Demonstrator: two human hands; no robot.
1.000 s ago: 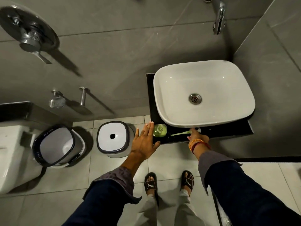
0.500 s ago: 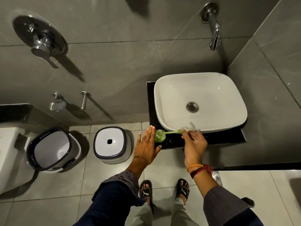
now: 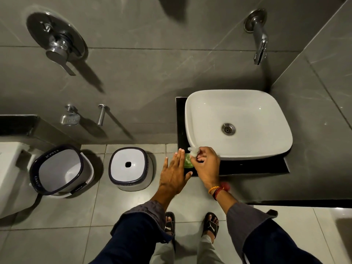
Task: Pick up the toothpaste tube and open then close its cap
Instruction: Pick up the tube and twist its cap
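Note:
My right hand (image 3: 206,166) is closed on the toothpaste tube (image 3: 194,151) at the front left corner of the white basin (image 3: 266,149). Only the tube's pale whitish end shows above my fingers; the rest is hidden in the hand. Just below it a green rounded object (image 3: 187,162) lies on the black counter (image 3: 253,167), and I cannot tell whether it is touching the tube. My left hand (image 3: 174,175) is flat with fingers spread, right beside the green object, holding nothing. Whether the cap is on or off cannot be made out.
A wall tap (image 3: 260,45) hangs over the basin. On the tiled floor to the left stand a white stool with a centre hole (image 3: 131,166) and a tilted bucket (image 3: 59,168), with a toilet (image 3: 9,178) at the far left. My sandalled feet (image 3: 210,225) are below.
My right hand has carried the tube leftward along the basin's front edge to the corner, close to my left hand. The left hand has stayed spread beside the green object.

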